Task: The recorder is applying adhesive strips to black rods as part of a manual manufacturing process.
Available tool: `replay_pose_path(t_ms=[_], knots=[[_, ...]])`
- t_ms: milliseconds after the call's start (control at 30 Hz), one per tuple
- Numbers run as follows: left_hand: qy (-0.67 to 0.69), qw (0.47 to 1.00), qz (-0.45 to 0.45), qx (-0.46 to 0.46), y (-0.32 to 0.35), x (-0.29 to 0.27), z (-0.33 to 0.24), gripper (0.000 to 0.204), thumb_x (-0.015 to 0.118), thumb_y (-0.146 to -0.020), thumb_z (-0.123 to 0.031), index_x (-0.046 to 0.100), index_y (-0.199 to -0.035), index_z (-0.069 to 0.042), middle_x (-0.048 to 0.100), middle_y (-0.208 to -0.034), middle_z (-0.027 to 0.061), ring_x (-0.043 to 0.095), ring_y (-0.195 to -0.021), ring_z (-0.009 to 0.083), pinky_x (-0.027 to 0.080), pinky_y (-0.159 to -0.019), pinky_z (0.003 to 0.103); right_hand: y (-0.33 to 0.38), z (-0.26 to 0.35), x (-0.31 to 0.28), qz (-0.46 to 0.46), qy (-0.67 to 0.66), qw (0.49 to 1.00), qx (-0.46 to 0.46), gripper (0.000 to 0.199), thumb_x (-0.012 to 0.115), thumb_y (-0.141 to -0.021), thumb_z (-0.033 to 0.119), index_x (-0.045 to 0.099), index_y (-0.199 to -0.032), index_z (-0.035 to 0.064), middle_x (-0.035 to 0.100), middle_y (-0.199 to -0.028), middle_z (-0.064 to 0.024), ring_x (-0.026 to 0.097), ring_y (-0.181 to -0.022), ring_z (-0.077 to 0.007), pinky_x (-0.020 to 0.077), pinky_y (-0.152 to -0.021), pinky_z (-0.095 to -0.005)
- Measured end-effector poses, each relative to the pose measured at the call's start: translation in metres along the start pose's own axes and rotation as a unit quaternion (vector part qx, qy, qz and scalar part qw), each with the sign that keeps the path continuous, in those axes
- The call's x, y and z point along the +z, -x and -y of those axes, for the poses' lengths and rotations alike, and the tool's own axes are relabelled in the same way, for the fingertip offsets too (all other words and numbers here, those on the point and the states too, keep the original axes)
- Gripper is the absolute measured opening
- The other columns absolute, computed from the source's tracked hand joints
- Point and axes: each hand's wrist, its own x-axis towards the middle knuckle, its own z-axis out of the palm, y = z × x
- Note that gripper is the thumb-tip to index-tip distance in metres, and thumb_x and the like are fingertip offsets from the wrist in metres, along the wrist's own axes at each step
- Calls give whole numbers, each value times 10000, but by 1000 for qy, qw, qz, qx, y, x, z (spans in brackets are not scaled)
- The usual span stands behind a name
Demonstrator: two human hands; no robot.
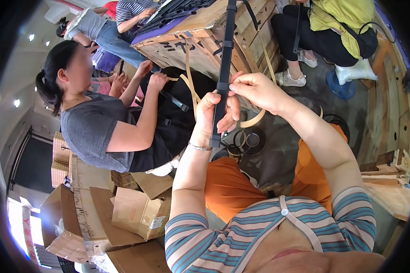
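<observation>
A long black bar (227,50) stands nearly upright in front of me, with darker bands around it at intervals. My left hand (209,113) is closed around its lower part, the fingers curling past the right side. At one of the bands, my right hand (258,92) is pinched against the bar's right edge. Whatever lies between its thumb and finger is too small to make out. Tan strips hang close by: one strip (191,84) left of the bar, and a curled strip (255,121) below my right hand.
A wooden crate (205,38) with black strips (175,18) on top stands ahead. At left sits a co-worker (102,118) handling a tan strip; another person (332,32) sits at far right. Open cardboard boxes (134,207) lie lower left. Black coils (250,140) rest on the floor.
</observation>
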Motion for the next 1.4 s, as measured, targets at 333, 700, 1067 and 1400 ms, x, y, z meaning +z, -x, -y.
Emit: replay_pose_path(t_ms=[333, 700, 1067, 1400], knots=[[-23, 1000, 1, -3, -5, 6, 7, 671, 481, -775, -206, 211, -1364, -31, 514, -577, 242, 331, -256, 160, 299, -233, 253, 4, -4, 1, -86, 137, 986, -46, 188, 579, -765, 147, 631, -753, -33, 572, -622, -65, 534, -591, -116, 419, -572, -263], [-196, 971, -132, 21, -16, -8, 25, 468, 353, -915, -266, 273, -1339, -86, 500, -632, 78, 432, -364, 123, 362, -313, 225, -6, -23, -18, -42, 24, 998, 33, 172, 493, -824, 97, 588, -762, -33, 580, -663, -34, 541, -607, -87, 413, -584, -225], [-439, 844, -281, 125, -16, -17, 21, 363, 449, -926, -228, 459, -1227, -25, 536, -690, 11, 472, -465, 67, 411, -413, 185, -13, -32, -19, -75, 183, 980, -10, 182, 536, -792, 139, 608, -728, -15, 559, -618, -26, 486, -618, -69, 396, -586, -243], [-352, 894, -242, 136, -15, -17, 23, 368, 467, -917, -251, 479, -1220, -42, 545, -674, 21, 479, -458, 74, 399, -404, 183, -9, -25, -18, -90, 221, 970, -42, 207, 558, -755, 190, 626, -709, 0, 591, -602, -99, 554, -569, -146, 427, -570, -283]])
